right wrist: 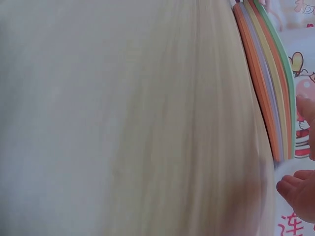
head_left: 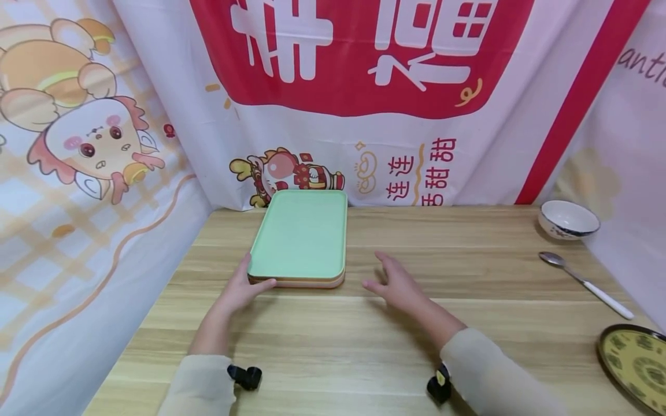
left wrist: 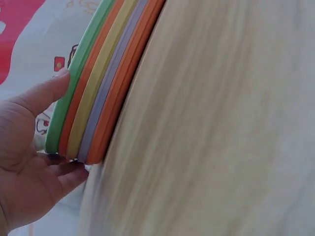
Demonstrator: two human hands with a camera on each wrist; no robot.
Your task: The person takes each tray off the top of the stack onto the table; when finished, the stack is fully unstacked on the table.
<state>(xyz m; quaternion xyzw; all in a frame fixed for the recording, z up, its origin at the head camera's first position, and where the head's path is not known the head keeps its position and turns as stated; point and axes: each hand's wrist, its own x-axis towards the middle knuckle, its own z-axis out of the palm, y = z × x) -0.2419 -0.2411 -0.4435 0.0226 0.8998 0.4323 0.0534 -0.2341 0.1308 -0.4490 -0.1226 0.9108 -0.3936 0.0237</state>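
Stack of five trays (head_left: 299, 234), green uppermost: on wooden table (head_left: 333, 335), left of centre, near printed cloth (head_left: 484, 162). Left hand (head_left: 241, 293): thumb and fingers spread about the near left corner, touching. Right hand (head_left: 399, 286): spread, right of the stack, apart. Bowl (head_left: 568, 221), spoon (head_left: 585, 283), round dish (head_left: 637, 364): table's right side.

From the person's head, the widest view looks forward and down at the stack of trays (head_left: 299, 234), set back enough to include both hands. The left wrist view, turned sideways, sits low and close on the stack's near side; the right wrist view, tipped oppositely, sees it from farther off. Both share its layered near edge.
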